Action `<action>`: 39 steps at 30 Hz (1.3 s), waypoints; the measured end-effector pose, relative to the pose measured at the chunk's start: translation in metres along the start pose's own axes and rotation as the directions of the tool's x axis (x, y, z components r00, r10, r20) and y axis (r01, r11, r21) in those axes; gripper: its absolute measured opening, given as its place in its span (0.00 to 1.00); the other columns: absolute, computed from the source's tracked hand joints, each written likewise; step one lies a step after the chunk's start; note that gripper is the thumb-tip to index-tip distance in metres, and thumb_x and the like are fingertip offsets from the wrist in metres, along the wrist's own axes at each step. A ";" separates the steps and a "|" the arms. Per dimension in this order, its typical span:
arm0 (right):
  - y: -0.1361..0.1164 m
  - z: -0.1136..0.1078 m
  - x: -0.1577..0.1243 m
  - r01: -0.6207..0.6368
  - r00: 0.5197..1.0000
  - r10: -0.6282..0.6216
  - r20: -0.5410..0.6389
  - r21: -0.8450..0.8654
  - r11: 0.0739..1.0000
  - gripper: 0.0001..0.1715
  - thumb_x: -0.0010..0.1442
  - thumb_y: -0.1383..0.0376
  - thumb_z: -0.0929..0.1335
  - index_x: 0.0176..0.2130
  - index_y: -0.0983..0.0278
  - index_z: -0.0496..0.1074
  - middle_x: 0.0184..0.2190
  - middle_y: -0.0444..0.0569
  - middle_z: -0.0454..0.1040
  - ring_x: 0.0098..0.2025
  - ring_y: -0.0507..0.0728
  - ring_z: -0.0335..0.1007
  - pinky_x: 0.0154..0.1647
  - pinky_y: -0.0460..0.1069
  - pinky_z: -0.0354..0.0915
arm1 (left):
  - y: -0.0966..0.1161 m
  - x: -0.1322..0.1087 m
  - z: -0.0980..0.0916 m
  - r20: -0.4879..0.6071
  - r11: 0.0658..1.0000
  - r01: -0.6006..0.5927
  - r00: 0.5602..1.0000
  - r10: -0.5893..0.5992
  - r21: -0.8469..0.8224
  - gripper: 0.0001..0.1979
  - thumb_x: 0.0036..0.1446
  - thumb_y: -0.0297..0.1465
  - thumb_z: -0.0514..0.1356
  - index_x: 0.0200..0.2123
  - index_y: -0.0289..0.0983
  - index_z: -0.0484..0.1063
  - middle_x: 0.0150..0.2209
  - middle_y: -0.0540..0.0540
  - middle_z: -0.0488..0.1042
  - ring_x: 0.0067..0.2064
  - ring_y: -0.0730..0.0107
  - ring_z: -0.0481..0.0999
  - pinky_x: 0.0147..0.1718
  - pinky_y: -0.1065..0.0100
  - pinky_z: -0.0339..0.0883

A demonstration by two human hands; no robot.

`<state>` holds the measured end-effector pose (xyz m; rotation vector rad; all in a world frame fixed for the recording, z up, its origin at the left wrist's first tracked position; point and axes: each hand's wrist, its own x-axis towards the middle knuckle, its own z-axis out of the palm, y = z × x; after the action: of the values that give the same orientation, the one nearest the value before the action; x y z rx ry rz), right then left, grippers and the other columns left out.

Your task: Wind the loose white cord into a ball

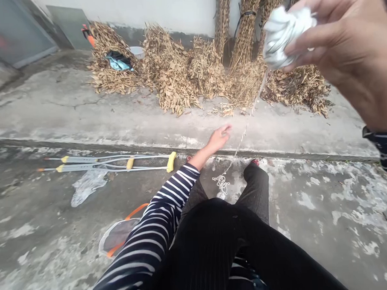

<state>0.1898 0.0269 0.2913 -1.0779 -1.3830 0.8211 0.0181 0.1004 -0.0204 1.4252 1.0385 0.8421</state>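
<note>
My right hand (352,44) is raised at the upper right, its fingers closed round a bunched white ball of cord (286,36). From the ball a thin pale strand (244,133) slants down to a loose tangle of white cord (222,185) on the ground between my feet. Low in the middle, my left hand (219,138) reaches forward, a little blurred, with its fingers stretched out and nothing seen in them. It is just left of the strand, apart from it.
Dry plant bundles (174,73) lean along the wall, a dark and light-blue cloth (119,61) on one. A low concrete step (142,141) crosses in front of me. Crutches (117,163), a clear plastic bag (89,185) and an orange-strapped bag (120,233) lie at left.
</note>
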 end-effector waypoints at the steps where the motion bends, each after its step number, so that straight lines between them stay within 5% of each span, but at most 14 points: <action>1: 0.001 0.006 -0.001 0.022 0.999 -0.019 0.035 -0.104 0.994 0.21 0.47 0.87 0.75 0.42 0.77 0.78 0.33 0.48 0.80 0.32 0.54 0.79 0.28 0.45 0.79 | 0.024 0.003 0.002 0.003 0.987 -0.148 0.989 0.149 -0.064 0.21 0.64 0.30 0.62 0.60 0.37 0.72 0.63 0.40 0.74 0.65 0.60 0.72 0.64 0.63 0.64; 3: 0.007 0.017 -0.003 0.031 0.997 -0.018 0.068 -0.202 0.979 0.22 0.44 0.89 0.75 0.40 0.76 0.78 0.30 0.46 0.80 0.28 0.54 0.78 0.22 0.43 0.76 | 0.071 0.005 0.009 0.006 0.926 -0.326 0.943 0.333 -0.191 0.21 0.67 0.35 0.61 0.62 0.41 0.70 0.61 0.41 0.75 0.66 0.60 0.71 0.64 0.59 0.64; 6: 0.020 0.026 -0.004 -0.032 0.995 0.048 0.086 -0.172 0.985 0.21 0.45 0.88 0.76 0.38 0.74 0.78 0.30 0.46 0.80 0.28 0.52 0.78 0.21 0.42 0.75 | 0.120 0.002 0.022 0.015 0.868 -0.388 0.911 0.413 -0.310 0.19 0.69 0.37 0.60 0.61 0.40 0.70 0.54 0.43 0.79 0.62 0.61 0.75 0.60 0.58 0.67; 10: 0.037 0.021 0.001 -0.069 0.993 0.085 0.083 -0.186 0.980 0.21 0.45 0.86 0.77 0.39 0.73 0.78 0.32 0.49 0.80 0.27 0.51 0.76 0.21 0.44 0.74 | 0.128 -0.008 0.035 -0.011 0.862 -0.398 0.909 0.416 -0.313 0.14 0.70 0.40 0.58 0.47 0.36 0.75 0.37 0.46 0.81 0.48 0.67 0.80 0.54 0.64 0.69; 15: 0.062 -0.013 0.019 -0.030 0.976 -0.002 -0.216 -0.143 0.989 0.23 0.44 0.89 0.75 0.38 0.74 0.75 0.31 0.46 0.79 0.27 0.52 0.76 0.22 0.47 0.75 | 0.067 -0.044 0.022 0.232 0.920 -0.256 0.915 0.330 -0.298 0.17 0.68 0.44 0.59 0.39 0.35 0.73 0.29 0.47 0.80 0.36 0.69 0.80 0.49 0.65 0.70; 20: 0.078 -0.057 0.045 -0.062 0.841 -0.016 -0.540 -0.126 0.990 0.21 0.45 0.90 0.73 0.32 0.71 0.70 0.25 0.41 0.75 0.23 0.51 0.75 0.22 0.48 0.73 | -0.031 -0.085 -0.002 0.394 0.995 0.015 0.919 0.025 -0.099 0.17 0.66 0.44 0.59 0.34 0.36 0.74 0.30 0.45 0.81 0.36 0.66 0.80 0.48 0.65 0.70; 22: 0.076 -0.065 0.048 -0.059 0.828 -0.024 -0.560 -0.129 0.990 0.20 0.47 0.89 0.73 0.33 0.70 0.70 0.26 0.42 0.75 0.24 0.51 0.75 0.23 0.49 0.73 | -0.061 -0.089 -0.012 0.359 0.988 0.111 0.922 -0.144 0.111 0.12 0.65 0.36 0.59 0.30 0.37 0.74 0.30 0.45 0.81 0.38 0.64 0.80 0.49 0.65 0.71; 25: 0.070 -0.063 0.036 -0.078 0.892 0.033 -0.450 -0.083 0.994 0.18 0.47 0.87 0.73 0.36 0.72 0.73 0.33 0.48 0.78 0.29 0.53 0.78 0.25 0.49 0.75 | -0.076 -0.074 -0.023 0.163 0.902 0.208 0.944 -0.287 0.379 0.06 0.58 0.24 0.62 0.29 0.37 0.76 0.36 0.43 0.83 0.46 0.58 0.81 0.52 0.63 0.71; 29: 0.075 -0.044 0.001 -0.293 0.952 0.288 -0.104 -0.039 0.955 0.21 0.44 0.82 0.78 0.39 0.69 0.79 0.45 0.55 0.80 0.37 0.56 0.80 0.27 0.48 0.78 | -0.028 -0.037 -0.016 0.010 0.959 0.105 0.994 -0.112 0.264 0.16 0.60 0.23 0.59 0.51 0.36 0.77 0.54 0.38 0.79 0.57 0.57 0.78 0.52 0.62 0.74; 31: 0.087 -0.034 -0.016 -0.346 0.936 0.346 0.073 -0.001 0.938 0.24 0.42 0.77 0.80 0.41 0.65 0.80 0.45 0.53 0.79 0.38 0.56 0.80 0.28 0.48 0.78 | 0.014 -0.024 -0.001 -0.007 0.996 -0.084 0.996 0.084 -0.006 0.20 0.63 0.27 0.59 0.57 0.36 0.73 0.60 0.38 0.75 0.57 0.58 0.77 0.46 0.64 0.78; 33: 0.101 -0.026 -0.029 -0.383 0.915 0.366 0.170 0.079 0.920 0.28 0.39 0.74 0.81 0.43 0.64 0.81 0.42 0.51 0.80 0.35 0.54 0.78 0.26 0.48 0.77 | 0.055 -0.017 0.015 0.011 0.928 -0.259 0.962 0.272 -0.267 0.21 0.62 0.33 0.63 0.58 0.37 0.73 0.63 0.38 0.73 0.60 0.56 0.75 0.42 0.64 0.80; 36: 0.119 -0.020 -0.042 -0.395 0.905 0.347 0.246 0.187 0.899 0.29 0.36 0.72 0.80 0.42 0.64 0.80 0.38 0.48 0.80 0.32 0.53 0.75 0.23 0.46 0.72 | 0.092 -0.017 0.032 0.062 0.832 -0.275 0.937 0.345 -0.482 0.22 0.61 0.41 0.67 0.54 0.36 0.76 0.56 0.38 0.78 0.51 0.60 0.80 0.42 0.64 0.80; 39: 0.131 -0.021 -0.054 -0.382 0.902 0.311 0.298 0.218 0.898 0.27 0.36 0.70 0.79 0.41 0.63 0.81 0.37 0.47 0.80 0.31 0.53 0.74 0.20 0.45 0.69 | 0.099 -0.024 0.034 0.100 0.843 -0.206 0.951 0.291 -0.497 0.21 0.58 0.44 0.70 0.46 0.32 0.79 0.40 0.41 0.82 0.37 0.69 0.81 0.37 0.67 0.77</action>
<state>0.2256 0.0185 0.1526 -1.0429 -1.2521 1.4170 0.0547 0.0673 0.0752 1.1853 0.4629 1.0604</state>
